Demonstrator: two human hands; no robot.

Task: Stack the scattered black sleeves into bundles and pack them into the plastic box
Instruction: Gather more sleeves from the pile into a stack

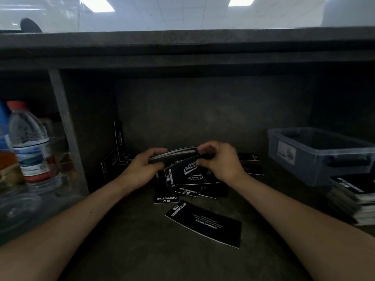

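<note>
The dark tabletop [142,250] carries everything. At its right stands the box [304,169], its inside too dim to read, with a finished stack [353,199] just in front of it. Loose sleeves [188,179] lie overlapped at the centre, and a lone sleeve [205,224] lies nearer the person. Above the heap a bundle [176,153] is held roughly level, the left hand [142,167] clamped on one end and the right hand [219,159] pinching the other. Its edges look uneven, so a slack grip while squaring could let the slick sleeves fan out and spill back onto the heap.
</note>
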